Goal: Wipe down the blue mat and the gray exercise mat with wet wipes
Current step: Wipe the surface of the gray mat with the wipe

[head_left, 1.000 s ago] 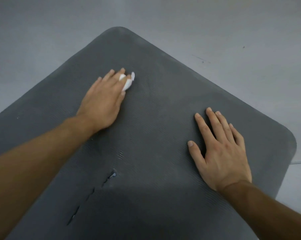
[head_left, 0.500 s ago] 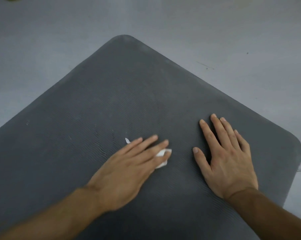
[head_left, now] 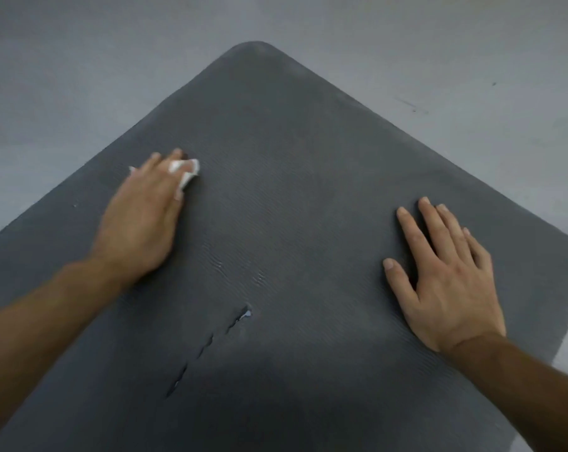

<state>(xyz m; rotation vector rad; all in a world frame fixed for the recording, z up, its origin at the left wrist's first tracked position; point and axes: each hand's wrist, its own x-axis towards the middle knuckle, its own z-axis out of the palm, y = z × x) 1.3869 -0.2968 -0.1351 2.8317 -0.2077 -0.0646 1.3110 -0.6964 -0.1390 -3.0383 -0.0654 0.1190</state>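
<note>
Wiping the gray mat: left hand, fingers flat, presses the wet wipe; right hand, spread, braces. Next move probably needs steady pressure across unwiped areas.

The gray exercise mat lies corner-forward on a pale gray floor. The left hand presses a crumpled white wet wipe onto it. The right hand rests flat, fingers spread. Short slits mark the mat between the arms.
</note>
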